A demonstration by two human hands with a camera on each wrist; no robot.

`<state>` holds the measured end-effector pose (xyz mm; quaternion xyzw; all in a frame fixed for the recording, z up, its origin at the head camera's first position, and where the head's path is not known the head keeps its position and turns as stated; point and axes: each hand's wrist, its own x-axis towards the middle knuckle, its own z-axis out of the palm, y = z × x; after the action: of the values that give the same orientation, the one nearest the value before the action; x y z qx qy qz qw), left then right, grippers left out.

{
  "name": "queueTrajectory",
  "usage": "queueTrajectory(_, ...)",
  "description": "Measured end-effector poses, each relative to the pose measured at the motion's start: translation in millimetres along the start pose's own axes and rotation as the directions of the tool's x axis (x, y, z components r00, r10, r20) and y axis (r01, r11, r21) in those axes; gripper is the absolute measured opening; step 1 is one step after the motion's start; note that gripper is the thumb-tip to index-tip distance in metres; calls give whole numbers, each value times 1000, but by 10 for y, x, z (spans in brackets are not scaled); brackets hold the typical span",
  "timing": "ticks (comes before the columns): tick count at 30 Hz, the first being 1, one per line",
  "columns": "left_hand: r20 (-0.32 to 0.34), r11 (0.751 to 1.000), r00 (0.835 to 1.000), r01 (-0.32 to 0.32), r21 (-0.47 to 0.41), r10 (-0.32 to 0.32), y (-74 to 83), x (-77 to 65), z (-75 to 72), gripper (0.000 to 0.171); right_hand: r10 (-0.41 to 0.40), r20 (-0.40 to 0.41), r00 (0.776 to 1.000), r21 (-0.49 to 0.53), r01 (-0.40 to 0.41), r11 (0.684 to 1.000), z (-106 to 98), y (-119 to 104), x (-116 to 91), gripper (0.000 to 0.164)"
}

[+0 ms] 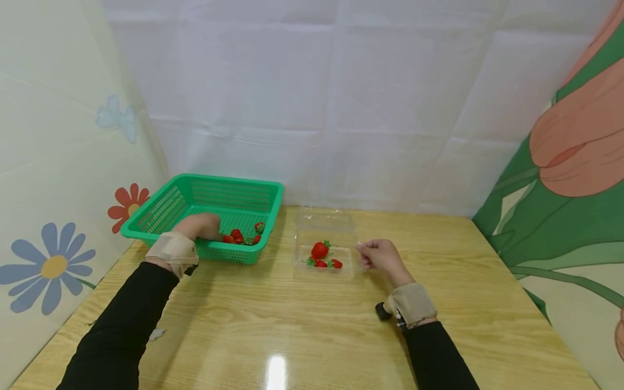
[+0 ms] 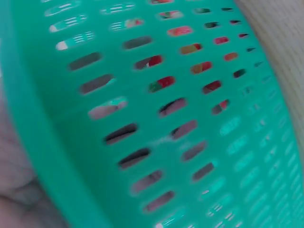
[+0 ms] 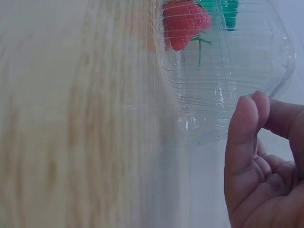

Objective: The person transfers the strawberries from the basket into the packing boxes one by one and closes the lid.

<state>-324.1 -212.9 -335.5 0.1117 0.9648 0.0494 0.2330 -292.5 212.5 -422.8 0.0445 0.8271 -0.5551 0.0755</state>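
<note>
Hands: left (image 1: 200,224) in green basket (image 1: 236,179), grip unclear; right (image 1: 382,257) pinching clear box (image 1: 348,260) | wood-grain table (image 1: 312,330) | white backdrop (image 1: 331,103)

Left arm (image 1: 127,319), black sleeve, reaches forward from lower left, slanting inward. Beige band (image 1: 173,251) round that wrist. Left hand (image 1: 201,224): back uppermost, tipped downward, fingers hidden; grip unreadable. Right arm (image 1: 436,355), same sleeve, comes in from lower right, also slanting inward; similar wristband (image 1: 414,303). Right hand (image 1: 381,257): thumb and fingertip together in a pinch, other fingers curled toward palm. Hands well apart.
</note>
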Motion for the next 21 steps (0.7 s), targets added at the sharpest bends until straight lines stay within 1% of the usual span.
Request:
queueTrajectory(3,18,999,1000,0,-53,1,34,-83,-69,40,-2,2,1000,11,2,1000,-2,2,-8,31)
queueTrajectory(5,8,995,1000,-7,-95,7,60,-134,-113,40,-13,9,1000,15,13,1000,-5,4,-11,30)
queueTrajectory(7,-26,992,999,-29,-121,26,96,-176,-154,39,-14,11,1000,19,14,1000,-8,3,-9,30)
queueTrajectory(10,-107,990,992,-82,-114,70,190,-234,-214,39,-16,10,1000,15,16,1000,-15,0,-5,30)
queueTrajectory(13,-177,989,978,-125,-81,109,346,-286,-267,43,-8,3,1000,6,8,1000,-18,-10,2,30)
queueTrajectory(16,-242,989,962,-142,-48,127,536,-314,-290,42,-4,3,1000,4,4,1000,-19,-16,8,31)
queueTrajectory(19,-313,986,938,-166,-20,151,733,-316,-274,40,-6,11,1000,4,6,1000,-15,-15,8,31)
queueTrajectory(21,-354,981,917,-195,0,183,870,-311,-252,37,-4,11,1000,13,4,1000,-7,-15,-1,31)
